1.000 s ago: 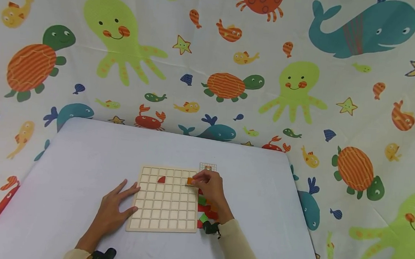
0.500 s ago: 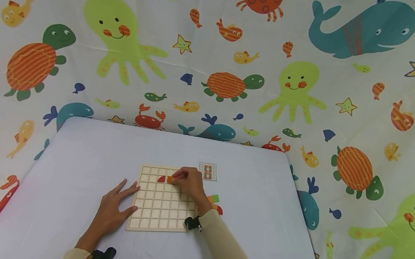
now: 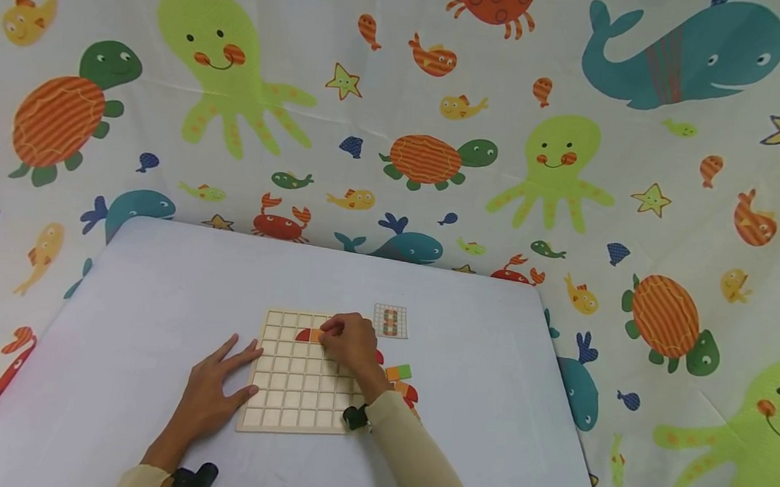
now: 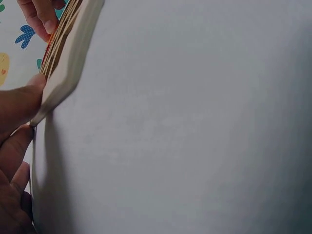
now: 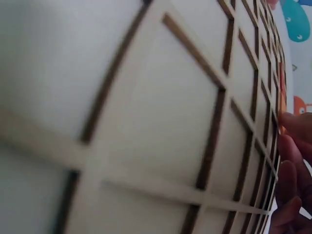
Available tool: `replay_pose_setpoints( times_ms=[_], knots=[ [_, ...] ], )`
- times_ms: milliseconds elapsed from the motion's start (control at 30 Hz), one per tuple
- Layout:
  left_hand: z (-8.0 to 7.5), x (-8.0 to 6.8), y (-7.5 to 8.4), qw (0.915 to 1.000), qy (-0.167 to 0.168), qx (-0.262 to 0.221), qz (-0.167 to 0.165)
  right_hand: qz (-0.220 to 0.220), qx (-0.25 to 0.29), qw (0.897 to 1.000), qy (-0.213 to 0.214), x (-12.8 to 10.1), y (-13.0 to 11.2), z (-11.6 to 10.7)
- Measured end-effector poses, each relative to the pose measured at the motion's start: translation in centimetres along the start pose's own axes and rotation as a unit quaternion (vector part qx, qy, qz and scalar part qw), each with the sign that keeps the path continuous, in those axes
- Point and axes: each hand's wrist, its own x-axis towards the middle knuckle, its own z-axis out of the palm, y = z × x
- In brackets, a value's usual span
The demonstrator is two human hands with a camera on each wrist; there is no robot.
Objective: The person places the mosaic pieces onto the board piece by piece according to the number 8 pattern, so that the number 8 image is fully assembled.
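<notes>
On the wooden grid board (image 3: 305,375), right hand (image 3: 352,344) grip pinching an orange tile (image 3: 316,335), left hand (image 3: 210,394) flat, fingers relaxed against board edge.

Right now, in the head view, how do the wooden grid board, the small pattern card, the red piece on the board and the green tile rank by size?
Largest to smallest:
1. wooden grid board
2. small pattern card
3. red piece and green tile: they look alike, so I won't rank them.

A pale grey-blue table (image 3: 149,292) carries a wooden grid board (image 3: 292,405) near its middle. Just right of the board lie loose coloured tiles (image 3: 402,380) (orange, green, red), and beyond its far right corner, 1 small pattern card (image 3: 391,322).
</notes>
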Motion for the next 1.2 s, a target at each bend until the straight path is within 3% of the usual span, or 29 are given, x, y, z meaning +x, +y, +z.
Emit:
replay_pose_setpoints(
  times_ms=[267,400,600,800,967,1200],
  knots=[
    [-0.2,0.3,0.2,0.9998,0.01,0.009,0.016,-0.059,0.028,0.997,0.026,-1.0,1.3,-1.3],
    [-0.2,0.3,0.0,0.9994,0.02,0.015,0.026,-0.065,0.058,0.995,0.045,-1.9,2.7,-2.9],
    [-0.3,0.3,0.0,0.9992,0.022,0.015,0.031,-0.006,0.094,0.994,0.05,-3.4,5.2,-5.6],
    [-0.3,0.2,-0.1,0.999,0.025,0.012,0.036,0.058,0.108,0.991,0.056,-4.5,6.9,-6.9],
    [-0.1,0.1,-0.1,0.9993,0.018,0.009,0.032,0.087,0.082,0.991,0.052,-4.9,7.7,-6.9],
    [0.2,0.1,-0.1,0.9997,0.01,0.004,0.023,0.084,0.019,0.995,0.058,-4.9,7.7,-6.3]
  ],
)
